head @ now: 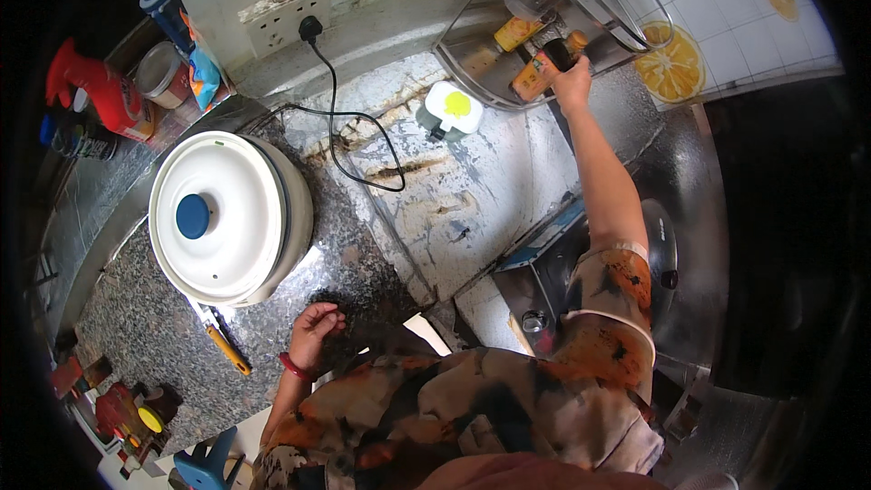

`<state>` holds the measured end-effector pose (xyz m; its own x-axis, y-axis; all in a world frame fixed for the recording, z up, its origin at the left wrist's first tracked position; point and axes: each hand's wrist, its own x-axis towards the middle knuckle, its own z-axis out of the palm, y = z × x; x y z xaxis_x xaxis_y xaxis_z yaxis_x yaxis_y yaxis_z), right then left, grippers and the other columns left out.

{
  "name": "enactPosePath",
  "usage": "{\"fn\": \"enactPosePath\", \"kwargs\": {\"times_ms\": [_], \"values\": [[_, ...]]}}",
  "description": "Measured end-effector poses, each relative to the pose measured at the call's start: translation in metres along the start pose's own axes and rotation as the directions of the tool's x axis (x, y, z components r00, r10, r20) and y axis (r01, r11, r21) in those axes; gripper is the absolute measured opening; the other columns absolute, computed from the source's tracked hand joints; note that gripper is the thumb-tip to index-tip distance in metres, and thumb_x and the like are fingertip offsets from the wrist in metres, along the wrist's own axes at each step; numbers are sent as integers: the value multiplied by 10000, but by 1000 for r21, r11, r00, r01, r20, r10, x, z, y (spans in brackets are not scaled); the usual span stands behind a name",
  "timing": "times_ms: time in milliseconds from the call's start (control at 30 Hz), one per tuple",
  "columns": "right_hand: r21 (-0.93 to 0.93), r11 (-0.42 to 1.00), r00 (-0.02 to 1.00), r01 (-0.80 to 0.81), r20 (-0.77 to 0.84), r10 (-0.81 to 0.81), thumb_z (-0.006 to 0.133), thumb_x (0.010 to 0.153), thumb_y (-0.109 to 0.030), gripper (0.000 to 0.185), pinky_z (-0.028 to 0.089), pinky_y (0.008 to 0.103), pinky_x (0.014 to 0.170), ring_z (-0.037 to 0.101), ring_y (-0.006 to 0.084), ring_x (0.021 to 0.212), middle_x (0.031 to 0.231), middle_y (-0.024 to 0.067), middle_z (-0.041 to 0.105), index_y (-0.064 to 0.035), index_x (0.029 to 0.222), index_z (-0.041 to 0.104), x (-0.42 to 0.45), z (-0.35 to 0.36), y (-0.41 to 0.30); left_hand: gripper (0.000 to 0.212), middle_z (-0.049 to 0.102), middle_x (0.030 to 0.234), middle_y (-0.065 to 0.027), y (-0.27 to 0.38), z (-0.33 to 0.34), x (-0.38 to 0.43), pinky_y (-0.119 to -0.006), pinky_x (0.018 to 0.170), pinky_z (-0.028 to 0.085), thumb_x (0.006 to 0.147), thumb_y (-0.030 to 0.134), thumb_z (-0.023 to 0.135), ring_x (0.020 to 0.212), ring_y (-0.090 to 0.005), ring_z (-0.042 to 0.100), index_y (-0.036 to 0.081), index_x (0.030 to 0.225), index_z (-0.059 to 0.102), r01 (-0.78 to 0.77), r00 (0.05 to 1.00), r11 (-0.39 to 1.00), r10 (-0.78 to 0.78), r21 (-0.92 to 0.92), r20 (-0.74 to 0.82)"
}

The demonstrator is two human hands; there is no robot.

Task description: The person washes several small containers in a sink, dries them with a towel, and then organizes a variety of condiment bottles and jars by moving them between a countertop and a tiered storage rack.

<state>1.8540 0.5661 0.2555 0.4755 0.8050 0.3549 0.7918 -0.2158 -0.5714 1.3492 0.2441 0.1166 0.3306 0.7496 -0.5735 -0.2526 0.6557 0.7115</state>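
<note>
My right hand (573, 85) reaches to the metal corner rack (469, 85) at the upper right. Its fingers are around the dark end of a seasoning bottle (533, 80) with an orange label, tilted at the rack's front. Behind it in the rack is a container with a yellow label (517, 33). My left hand (316, 330) is over the granite counter's front edge, fingers curled, with nothing visible in it. Left of it lies a yellow-handled knife (228, 350), its blade partly hidden under the rim of a white lidded pot (224, 218) with a blue knob.
A small white-lidded box (454, 109) stands on the worn white ledge (463, 197). A black cord (332, 109) loops there from a wall socket (286, 24). A red spray bottle (102, 92) and jars stand on the left sill. A black pan (659, 245) is beyond my right arm.
</note>
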Motion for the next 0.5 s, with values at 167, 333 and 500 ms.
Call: {"fn": "enactPosePath", "kwargs": {"times_ms": [167,333,500], "values": [[62,982,974,-177,-135,184,805,545,-119,637,436,331,823,576,266,919,1010,169,591,34,1064,468,43,46,50,178,607,907,-78,12,16,4,-267,742,472,843,53,555,809,-153,577,9,1016,550,-91,996,991,93,99,-14],[227,972,977,-66,-184,109,789,531,-43,670,422,305,842,557,233,936,1034,147,576,33,1105,450,79,79,96,188,609,918,-87,17,32,14,-275,753,474,842,41,552,814,-160,580,11,1027,545,-59,995,985,71,163,-71],[303,952,973,-38,-208,105,788,552,-51,730,413,293,870,543,223,985,1110,124,556,16,1174,411,101,99,123,190,610,921,-94,24,52,26,-281,752,475,838,33,552,826,-166,584,12,1026,546,126,980,991,-131,-41,-148]]}}
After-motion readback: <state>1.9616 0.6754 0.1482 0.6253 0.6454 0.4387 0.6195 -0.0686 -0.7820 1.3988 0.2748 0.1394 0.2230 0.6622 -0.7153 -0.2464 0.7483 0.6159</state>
